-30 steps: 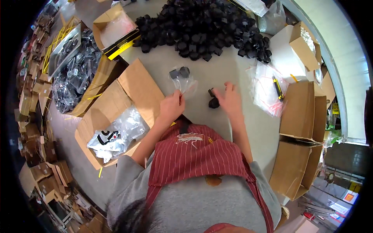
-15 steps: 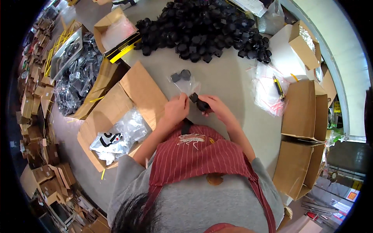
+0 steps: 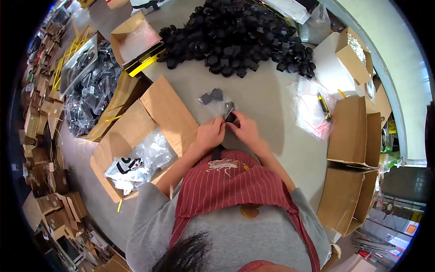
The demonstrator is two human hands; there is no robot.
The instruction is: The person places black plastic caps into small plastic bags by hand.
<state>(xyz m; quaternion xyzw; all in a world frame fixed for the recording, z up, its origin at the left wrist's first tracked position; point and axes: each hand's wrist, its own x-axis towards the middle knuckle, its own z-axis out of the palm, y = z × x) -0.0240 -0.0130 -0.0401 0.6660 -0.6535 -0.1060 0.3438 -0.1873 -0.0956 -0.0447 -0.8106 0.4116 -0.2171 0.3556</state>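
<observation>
Dead centre, my left hand (image 3: 210, 134) pinches a clear plastic bag (image 3: 209, 105) with two black plastic parts (image 3: 217, 94) seemingly already in, my right hand (image 3: 246, 130) grips another black piece (image 3: 230, 117) at its mouth, loads sit loose in the heap (image 3: 235, 38) at 12, bare tabletop (image 3: 272, 102) runs toward 3, and a carton flap (image 3: 167, 106) crowds 10.

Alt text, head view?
A person's left hand holds a clear plastic bag, right hand a small black part at its edge, over a gray table. Beyond lies a heap of black parts; open cardboard boxes sit either side.
</observation>
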